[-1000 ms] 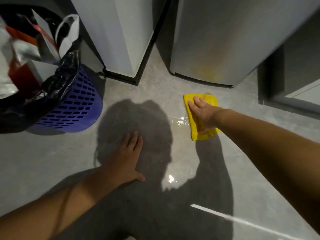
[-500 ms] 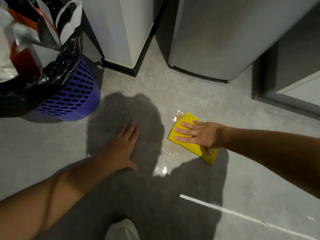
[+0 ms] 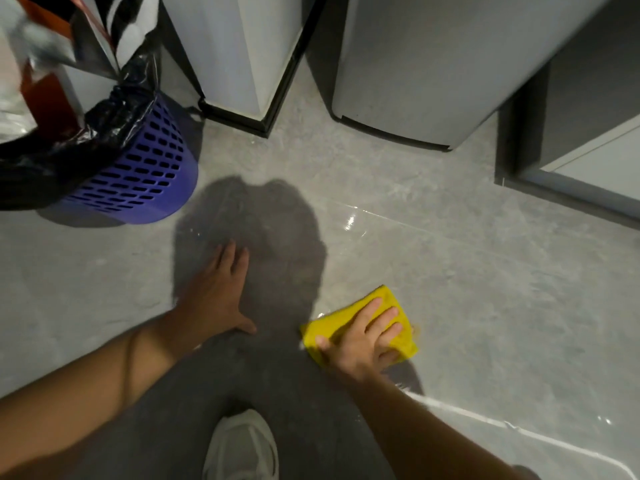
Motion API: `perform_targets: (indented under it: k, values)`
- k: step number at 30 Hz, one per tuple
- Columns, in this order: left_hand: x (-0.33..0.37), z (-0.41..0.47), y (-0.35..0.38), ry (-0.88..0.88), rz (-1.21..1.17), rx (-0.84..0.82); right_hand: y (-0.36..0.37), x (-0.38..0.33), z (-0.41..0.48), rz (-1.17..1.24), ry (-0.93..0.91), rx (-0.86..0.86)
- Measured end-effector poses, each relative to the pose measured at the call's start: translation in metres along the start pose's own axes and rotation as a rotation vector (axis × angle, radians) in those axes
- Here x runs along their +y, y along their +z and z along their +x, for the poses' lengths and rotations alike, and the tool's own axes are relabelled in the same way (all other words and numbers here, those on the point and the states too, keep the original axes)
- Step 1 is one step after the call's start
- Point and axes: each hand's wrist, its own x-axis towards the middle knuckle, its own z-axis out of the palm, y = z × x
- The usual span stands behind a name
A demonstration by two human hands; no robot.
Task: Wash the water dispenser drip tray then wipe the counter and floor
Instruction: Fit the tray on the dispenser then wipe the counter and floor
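Pressing cloth (image 3: 384,301) flat onto floor (image 3: 491,292) with right hand (image 3: 363,337): fingers spread and near straight, palm on top, nothing curled round the fabric. Bracing with left hand (image 3: 214,296), also flat, fingers straight and close, thumb out, holding nothing.

Cloth well right of bin (image 3: 145,174) and nearer the camera. Left hand between bin and cloth, touching neither. Shoe (image 3: 242,445) right of bin, nearest the camera of all.

Handling, as a judgement:
- Soft, light and limp, probably damp.
- Likely to glide easily on glossy tile under a flat palm, and to bunch if shoved from one corner.
- Best pinned mid-cloth with spread fingers for wiping.
- For lifting, best pinched at the free far corner poking out past the fingertips.
- No breakage risk.
- Wet tile possibly slick under bracing hand and shoe.

Further out:
- Wet glint (image 3: 349,223) right of bin and beyond cloth, seemingly not yet wiped.
- Pale streak (image 3: 519,432) far right of bin, low in view. Water or floor mark, cannot tell.
- Black liner (image 3: 45,157) draped over bin rim, contents blurred.
- White unit (image 3: 235,46) just right of bin at the back, grey unit (image 3: 433,64) further right. Which one dispenses water, cannot tell.
- Drip tray not in view.

Floor wipe under way, probably late in the task.
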Motion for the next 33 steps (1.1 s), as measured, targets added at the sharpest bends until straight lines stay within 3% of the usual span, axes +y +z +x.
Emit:
perform_targets:
  k: [4,9,11,16,26,29,33]
  values:
    - [-0.013,-0.02,0.007,-0.042,-0.019,0.024,-0.009,-0.069,0.024,0.327,0.223,0.001]
    - [-0.016,-0.02,0.011,-0.016,0.05,0.041,-0.051,-0.119,0.078,0.376,0.205,0.058]
    - [-0.017,-0.018,0.012,-0.005,0.094,0.042,-0.079,-0.128,0.107,0.213,0.097,0.044]
    - [-0.016,-0.013,0.016,-0.02,0.058,0.012,-0.146,-0.143,0.158,-0.417,-0.419,-0.078]
    - [-0.017,-0.016,0.016,-0.031,-0.005,-0.01,-0.131,-0.199,0.137,-1.61,-1.368,-0.04]
    - [-0.017,-0.018,0.015,-0.043,0.003,-0.002,-0.126,-0.169,0.128,-1.751,-1.508,-0.107]
    - [-0.014,-0.022,0.009,-0.05,0.014,-0.016,-0.129,-0.089,0.123,-1.641,-1.48,-0.241]
